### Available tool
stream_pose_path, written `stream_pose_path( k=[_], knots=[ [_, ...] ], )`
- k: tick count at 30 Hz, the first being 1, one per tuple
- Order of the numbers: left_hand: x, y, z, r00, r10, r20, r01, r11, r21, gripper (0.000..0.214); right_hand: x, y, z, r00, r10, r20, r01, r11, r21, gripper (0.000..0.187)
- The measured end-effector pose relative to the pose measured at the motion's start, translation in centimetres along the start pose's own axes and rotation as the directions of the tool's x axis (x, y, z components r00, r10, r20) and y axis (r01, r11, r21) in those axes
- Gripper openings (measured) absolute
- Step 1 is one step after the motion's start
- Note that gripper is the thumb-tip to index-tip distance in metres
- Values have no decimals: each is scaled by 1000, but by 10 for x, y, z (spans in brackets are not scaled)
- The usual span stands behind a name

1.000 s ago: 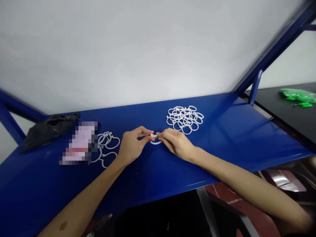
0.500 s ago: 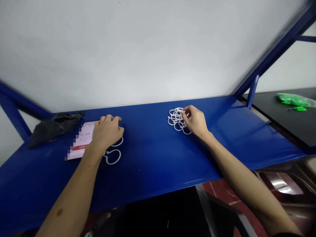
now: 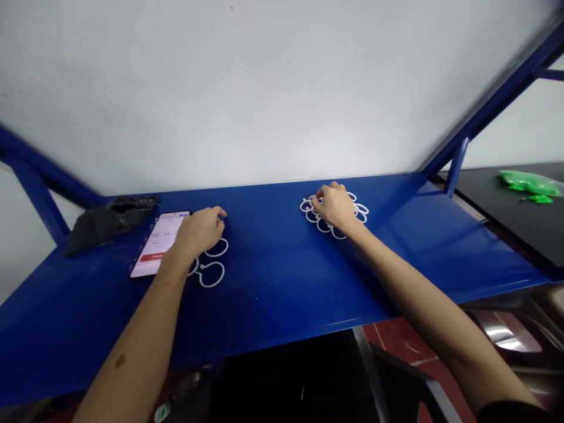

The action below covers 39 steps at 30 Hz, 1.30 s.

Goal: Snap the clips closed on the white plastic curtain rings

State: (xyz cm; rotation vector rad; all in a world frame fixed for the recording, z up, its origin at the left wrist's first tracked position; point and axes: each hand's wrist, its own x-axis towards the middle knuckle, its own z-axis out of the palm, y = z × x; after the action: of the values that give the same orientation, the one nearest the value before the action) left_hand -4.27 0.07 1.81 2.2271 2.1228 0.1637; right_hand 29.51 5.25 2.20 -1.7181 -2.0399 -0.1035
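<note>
On the blue shelf (image 3: pixel 273 276), my left hand (image 3: pixel 200 229) lies knuckles up over a small group of white plastic rings (image 3: pixel 210 271), right beside a phone (image 3: pixel 159 242) with a lit screen. Its fingers are curled down; whatever is under them is hidden. My right hand (image 3: pixel 335 205) rests on top of a pile of white rings (image 3: pixel 335 212) further right, fingers bent into the pile. Whether it grips one ring cannot be made out.
A crumpled black bag (image 3: pixel 106 218) lies at the shelf's back left. Blue frame bars (image 3: pixel 489 100) rise at the right. A dark table (image 3: pixel 511 205) beyond them carries green plastic pieces (image 3: pixel 531 182). A chair (image 3: pixel 396 382) stands below the shelf.
A second ago both hands pinched one white ring together at the middle. They have since parted: the left went to the rings by the phone, the right to the pile.
</note>
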Motion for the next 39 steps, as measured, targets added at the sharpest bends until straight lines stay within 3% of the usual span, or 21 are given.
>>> stream_pose_path(
  k=[4,8,14,20,26,32,35,39],
  knots=[
    [4,-26,0,998,39,48,-34,995,-96,41,-14,2,-9,991,-71,-117,75,997,30,22],
    [-1,-38,-10,997,59,55,-59,998,6,39,-36,0,-10,977,-153,-147,161,986,46,20],
    [-7,-14,-19,993,20,115,-23,999,25,29,-64,-19,-6,925,-378,-48,380,906,184,22],
    [-10,14,-22,993,115,2,-115,993,-24,22,-76,-36,-8,871,-490,31,461,839,289,25],
    [-20,47,-36,981,148,-129,-174,961,-217,14,-80,-40,-8,842,-534,76,462,786,411,25],
    [-33,80,-35,967,115,-227,-230,777,-585,12,-83,-46,-15,830,-548,104,395,709,584,32],
    [-38,95,-25,971,108,-213,-230,664,-711,16,-87,-51,-18,855,-505,115,302,666,682,38],
    [-39,102,-9,976,96,-197,-217,554,-804,20,-92,-57,-17,897,-413,158,120,572,812,28]
  ],
)
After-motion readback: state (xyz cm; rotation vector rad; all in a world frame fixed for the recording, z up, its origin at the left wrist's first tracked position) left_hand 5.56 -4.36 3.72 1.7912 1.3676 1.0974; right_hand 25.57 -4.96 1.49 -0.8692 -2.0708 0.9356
